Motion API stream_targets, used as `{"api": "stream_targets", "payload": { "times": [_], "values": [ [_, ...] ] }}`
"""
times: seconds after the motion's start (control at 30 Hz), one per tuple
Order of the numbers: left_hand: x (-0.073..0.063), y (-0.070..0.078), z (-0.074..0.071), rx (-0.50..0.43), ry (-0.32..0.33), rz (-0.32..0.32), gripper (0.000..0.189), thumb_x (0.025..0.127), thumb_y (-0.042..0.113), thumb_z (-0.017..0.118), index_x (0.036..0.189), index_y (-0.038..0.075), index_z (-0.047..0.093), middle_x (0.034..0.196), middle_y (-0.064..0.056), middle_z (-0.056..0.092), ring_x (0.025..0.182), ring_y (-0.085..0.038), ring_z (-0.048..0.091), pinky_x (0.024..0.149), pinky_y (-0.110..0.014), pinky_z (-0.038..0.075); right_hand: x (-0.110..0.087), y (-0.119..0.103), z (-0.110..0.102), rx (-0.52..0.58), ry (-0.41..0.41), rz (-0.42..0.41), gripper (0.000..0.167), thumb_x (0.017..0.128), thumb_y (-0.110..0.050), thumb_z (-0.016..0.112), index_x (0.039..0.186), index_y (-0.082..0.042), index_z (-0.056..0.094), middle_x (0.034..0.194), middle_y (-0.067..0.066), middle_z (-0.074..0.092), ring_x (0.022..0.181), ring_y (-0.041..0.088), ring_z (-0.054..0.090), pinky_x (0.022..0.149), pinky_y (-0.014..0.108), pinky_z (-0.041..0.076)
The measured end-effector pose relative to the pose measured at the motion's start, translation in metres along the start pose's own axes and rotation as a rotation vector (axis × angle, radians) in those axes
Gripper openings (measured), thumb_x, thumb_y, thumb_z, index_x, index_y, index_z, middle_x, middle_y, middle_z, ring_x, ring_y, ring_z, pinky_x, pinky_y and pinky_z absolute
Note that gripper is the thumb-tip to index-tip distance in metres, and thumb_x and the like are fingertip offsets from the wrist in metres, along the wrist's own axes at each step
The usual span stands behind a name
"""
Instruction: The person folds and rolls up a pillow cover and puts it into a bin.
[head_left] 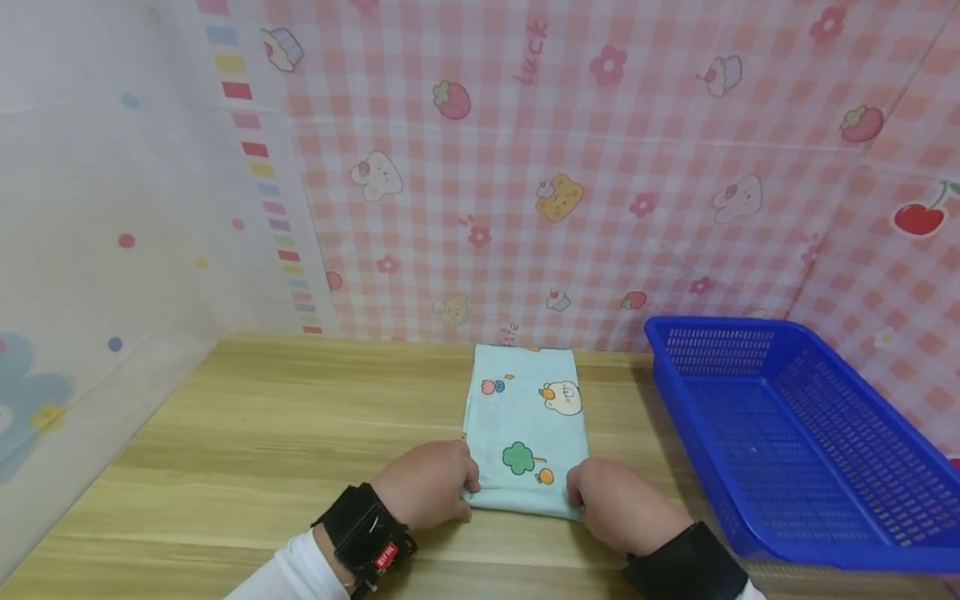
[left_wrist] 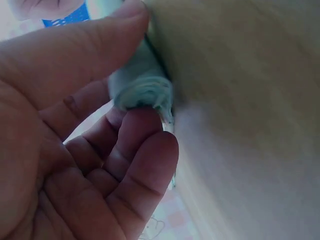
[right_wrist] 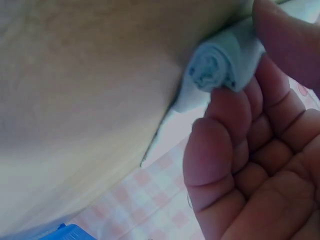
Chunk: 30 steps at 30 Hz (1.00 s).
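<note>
A light blue cloth [head_left: 525,425] printed with cartoon figures lies folded into a long strip on the wooden table. Its near edge is rolled into a small tight roll, whose spiral end shows in both wrist views. My left hand [head_left: 431,485] holds the roll's left end, thumb on the near side and fingers curled on the other. At the right end, my right hand [head_left: 622,502] grips the roll the same way. In the left wrist view the rolled end [left_wrist: 145,92] sits between thumb and fingers; the right wrist view shows the other rolled end [right_wrist: 210,70] likewise.
A blue plastic basket [head_left: 720,467] with mesh walls stands on the right of the table [head_left: 300,417], close to my right forearm. Behind the table hangs a pink checked curtain [head_left: 495,275], and a pale sheet [head_left: 112,292] with dots covers the left side.
</note>
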<state>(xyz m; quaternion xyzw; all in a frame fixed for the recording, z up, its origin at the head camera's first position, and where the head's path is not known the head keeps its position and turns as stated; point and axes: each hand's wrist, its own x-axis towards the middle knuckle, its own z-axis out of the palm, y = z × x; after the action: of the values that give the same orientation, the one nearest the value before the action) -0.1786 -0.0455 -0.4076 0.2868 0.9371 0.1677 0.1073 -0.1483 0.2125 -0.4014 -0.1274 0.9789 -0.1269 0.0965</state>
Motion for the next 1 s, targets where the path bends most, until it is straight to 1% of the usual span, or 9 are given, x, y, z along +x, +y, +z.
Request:
{"api": "stream_targets", "payload": {
  "times": [0.13,0.27,0.4,0.53,0.67,0.77,0.87,1.0],
  "values": [
    [0.0,0.0,0.002,0.036,0.01,0.015,0.013,0.082,0.02,0.089,0.091,0.015,0.082,0.086,0.009,0.066,0.071,-0.006,0.053,0.07,-0.025,0.048,0.003,-0.002,-0.001,-0.003,-0.042,0.022,0.019,0.083,0.006,0.075,0.082,-0.012,0.07,0.081,-0.001,0.063,0.075,0.018,0.053,0.077,0.041,0.052],
    [0.0,-0.002,0.002,0.015,0.013,0.017,0.009,0.086,0.021,0.086,0.092,0.015,0.083,0.085,0.009,0.066,0.072,-0.006,0.053,0.07,-0.025,0.048,0.005,-0.003,-0.001,0.001,-0.07,0.045,0.017,0.086,0.004,0.075,0.085,-0.012,0.071,0.083,0.0,0.063,0.076,0.019,0.053,0.078,0.042,0.053],
    [0.0,-0.004,0.001,-0.016,0.005,0.015,0.01,0.088,0.022,0.084,0.095,0.015,0.082,0.092,0.008,0.071,0.077,-0.005,0.056,0.075,-0.027,0.051,0.004,-0.001,0.0,0.013,-0.053,0.035,0.018,0.084,0.003,0.077,0.084,-0.013,0.07,0.082,-0.001,0.063,0.075,0.018,0.053,0.076,0.04,0.052],
    [0.0,-0.006,0.001,-0.022,-0.002,0.021,0.009,0.09,0.023,0.082,0.095,0.016,0.082,0.096,0.007,0.074,0.08,-0.005,0.057,0.079,-0.028,0.052,0.003,0.003,0.0,0.025,-0.03,0.009,0.019,0.081,0.002,0.079,0.082,-0.014,0.068,0.08,-0.003,0.062,0.074,0.017,0.053,0.075,0.039,0.051],
    [0.002,-0.008,0.002,-0.044,-0.008,0.012,0.007,0.092,0.024,0.079,0.089,0.018,0.079,0.087,0.01,0.068,0.073,-0.007,0.053,0.072,-0.026,0.048,0.003,0.005,0.0,0.029,-0.022,-0.004,0.019,0.082,0.0,0.079,0.082,-0.015,0.067,0.079,-0.003,0.06,0.075,0.017,0.053,0.075,0.039,0.05],
    [0.003,-0.01,0.002,-0.079,-0.011,-0.001,0.011,0.094,0.025,0.078,0.084,0.019,0.076,0.08,0.008,0.061,0.069,-0.009,0.05,0.067,-0.026,0.044,0.004,0.007,0.0,0.03,-0.015,-0.004,0.017,0.084,-0.001,0.078,0.084,-0.015,0.068,0.08,-0.003,0.06,0.075,0.017,0.053,0.076,0.039,0.051],
    [0.004,-0.012,0.003,-0.113,-0.01,-0.019,0.011,0.097,0.025,0.075,0.089,0.018,0.076,0.08,0.007,0.06,0.07,-0.01,0.051,0.068,-0.027,0.044,0.005,0.009,0.0,0.038,-0.006,-0.002,0.014,0.087,-0.002,0.077,0.089,-0.014,0.07,0.083,-0.002,0.064,0.078,0.016,0.056,0.081,0.042,0.054],
    [0.005,-0.016,0.003,-0.143,0.002,-0.041,0.013,0.101,0.026,0.07,0.103,0.015,0.078,0.09,0.008,0.065,0.078,-0.01,0.055,0.077,-0.03,0.048,0.005,0.011,0.0,0.049,0.007,-0.005,0.012,0.092,-0.003,0.074,0.096,-0.014,0.073,0.091,-0.001,0.071,0.084,0.015,0.061,0.089,0.045,0.057]
  ]
}}
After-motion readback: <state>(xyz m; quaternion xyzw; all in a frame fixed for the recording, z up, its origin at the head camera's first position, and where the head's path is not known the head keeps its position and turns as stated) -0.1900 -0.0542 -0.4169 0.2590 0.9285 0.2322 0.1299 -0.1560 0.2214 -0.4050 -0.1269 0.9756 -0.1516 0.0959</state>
